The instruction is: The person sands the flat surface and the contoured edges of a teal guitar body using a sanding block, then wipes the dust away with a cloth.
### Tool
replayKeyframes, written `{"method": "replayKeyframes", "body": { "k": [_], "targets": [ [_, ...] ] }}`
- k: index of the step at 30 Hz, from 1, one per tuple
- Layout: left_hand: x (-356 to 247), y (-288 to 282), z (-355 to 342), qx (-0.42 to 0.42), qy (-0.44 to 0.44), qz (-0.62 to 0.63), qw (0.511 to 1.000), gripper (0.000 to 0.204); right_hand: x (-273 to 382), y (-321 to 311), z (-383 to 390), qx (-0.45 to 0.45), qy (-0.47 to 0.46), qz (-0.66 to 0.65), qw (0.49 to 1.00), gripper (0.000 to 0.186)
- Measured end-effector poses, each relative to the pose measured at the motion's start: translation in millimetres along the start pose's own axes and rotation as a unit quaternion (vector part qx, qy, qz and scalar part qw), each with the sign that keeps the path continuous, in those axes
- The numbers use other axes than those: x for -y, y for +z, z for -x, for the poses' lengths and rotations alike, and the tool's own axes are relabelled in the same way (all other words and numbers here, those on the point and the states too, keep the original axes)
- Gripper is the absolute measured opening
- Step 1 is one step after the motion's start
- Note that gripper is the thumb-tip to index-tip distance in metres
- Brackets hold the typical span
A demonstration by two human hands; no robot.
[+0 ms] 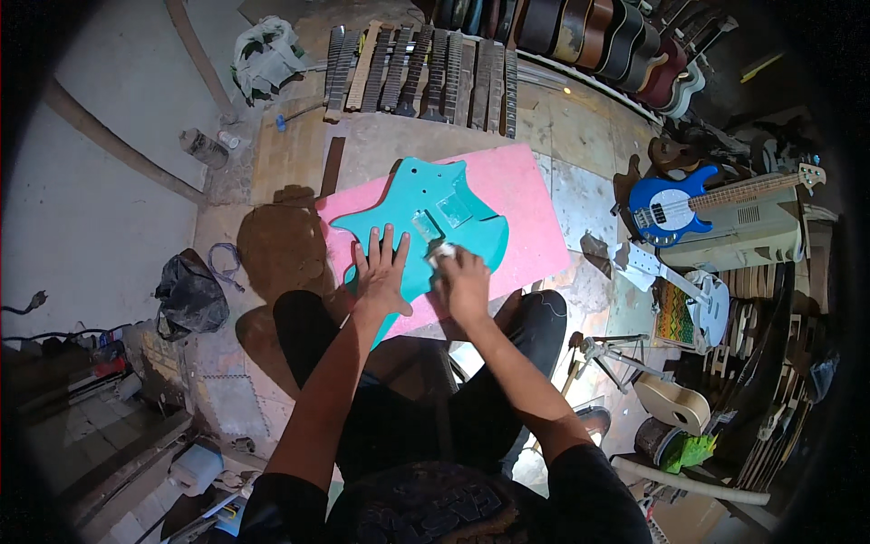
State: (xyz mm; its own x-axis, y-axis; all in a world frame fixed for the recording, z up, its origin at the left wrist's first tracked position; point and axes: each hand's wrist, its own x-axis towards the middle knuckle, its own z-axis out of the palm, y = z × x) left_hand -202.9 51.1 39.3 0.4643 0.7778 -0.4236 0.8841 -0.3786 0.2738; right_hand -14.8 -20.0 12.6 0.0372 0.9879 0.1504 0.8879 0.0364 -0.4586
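left hand (381, 279): palm down, fingers spread apart, on the near left of a teal electric guitar body (408, 204), which lies on a pink board (533, 218). right hand (466, 283): fingers closed on a small whitish pad (441, 254) against the body. step in hand looks like surface rubbing; another stroke would call for even pressure, left hand bracing.

a pale wall (100, 208) stands at the left. the floor (562, 172) is worn, patchy tile in cream and grey. light falls brightest near the middle, with a dark shadow (281, 254) cast leftward; the outer edges are dim. at the far end, guitars (598, 32) line up behind a pale rail (589, 79).
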Motion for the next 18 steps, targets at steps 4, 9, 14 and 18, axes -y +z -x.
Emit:
{"method": "replayKeyframes", "body": {
  "k": [4,9,14,18],
  "targets": [
    [-3,-1,-2,-0.002,0.006,-0.004,1.000,0.157,-33,-18,-20,-0.035,-0.018,-0.017,0.999,0.049],
    [-2,0,-2,0.010,-0.004,-0.006,1.000,0.157,-42,-60,-58,-0.039,0.136,0.022,0.990,0.055],
    [-1,0,-2,0.016,-0.004,-0.004,1.000,0.156,1,-9,-1,-0.001,-0.015,0.001,1.000,0.053],
    [-1,4,-2,0.006,-0.001,-0.001,1.000,0.157,-30,-26,-37,0.006,0.027,0.018,0.999,0.052]
  ]
}}
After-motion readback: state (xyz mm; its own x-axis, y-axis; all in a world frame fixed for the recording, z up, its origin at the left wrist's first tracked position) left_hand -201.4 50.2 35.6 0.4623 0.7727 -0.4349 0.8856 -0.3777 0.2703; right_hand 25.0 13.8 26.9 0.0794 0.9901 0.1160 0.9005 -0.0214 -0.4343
